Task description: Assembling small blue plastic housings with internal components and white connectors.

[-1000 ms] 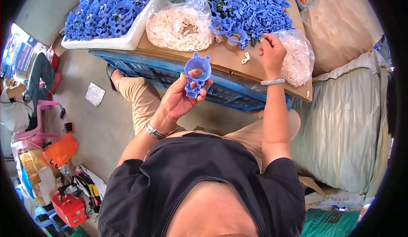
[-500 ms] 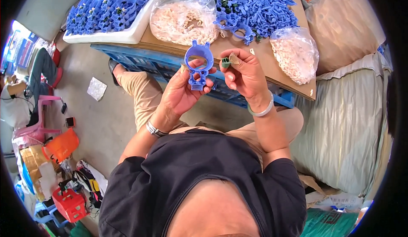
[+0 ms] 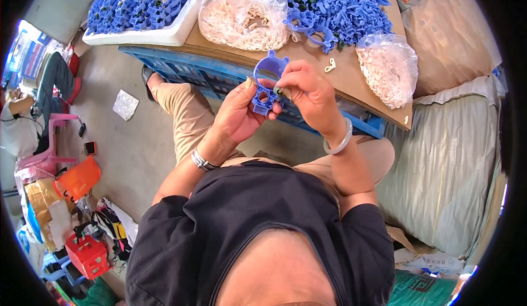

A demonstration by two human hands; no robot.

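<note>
My left hand [image 3: 240,110] grips a blue plastic ring part [image 3: 263,102] by its lower body, with the round loop pointing up and away. Close against that part's right side, the fingers of my right hand [image 3: 309,92] are pinched together on a small dark green plastic piece [image 3: 279,91], mostly hidden by the fingertips. Both hands are held just off the table's front edge. Behind them, a clear bag of small cream plastic pieces [image 3: 241,23] sits on the brown tabletop [image 3: 343,78].
A white foam tray [image 3: 137,38] full of blue parts stands at the far left. Beyond lies a heap of blue pieces [image 3: 351,9]. A second bag of cream pieces [image 3: 386,70] and a loose cream piece [image 3: 330,65] lie rightward. Large sacks [image 3: 439,169] stand at the right.
My right hand has moved left, bringing the green piece against the blue ring part. The blue part has tilted and shifted slightly right in my left hand.
</note>
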